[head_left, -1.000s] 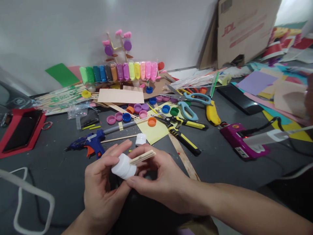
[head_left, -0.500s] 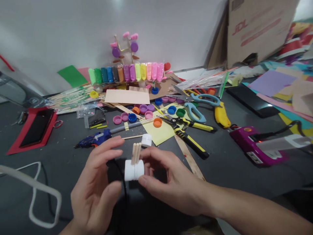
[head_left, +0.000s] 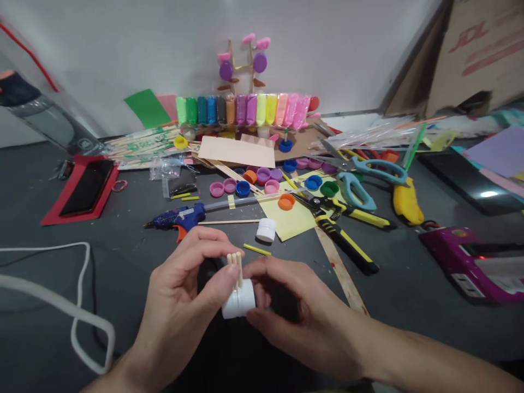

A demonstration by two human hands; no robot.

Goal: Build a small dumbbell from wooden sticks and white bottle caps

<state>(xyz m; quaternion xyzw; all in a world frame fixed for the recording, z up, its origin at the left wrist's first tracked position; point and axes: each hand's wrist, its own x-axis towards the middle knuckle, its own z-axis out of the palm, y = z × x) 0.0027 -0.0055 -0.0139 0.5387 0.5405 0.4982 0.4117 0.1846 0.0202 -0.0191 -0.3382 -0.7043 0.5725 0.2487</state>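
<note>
At left, the blue plastic glue gun [head_left: 176,216] lies on its side, tip pointing away from the hands. The left hand [head_left: 176,305] pinches slender, round-ended wooden sticks [head_left: 234,261], probably to steady them upright on the smooth white cylinder [head_left: 244,300] (low, above the near tabletop). The right hand [head_left: 315,316] grasps the cylinder's right end, seemingly as a counterhold.

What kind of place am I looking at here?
Probably a craft workspace, perhaps a hobby or classroom table: a blue glue gun lies on the dark tabletop, with scattered coloured bottle caps and a row of brightly coloured packets near the wall.
</note>
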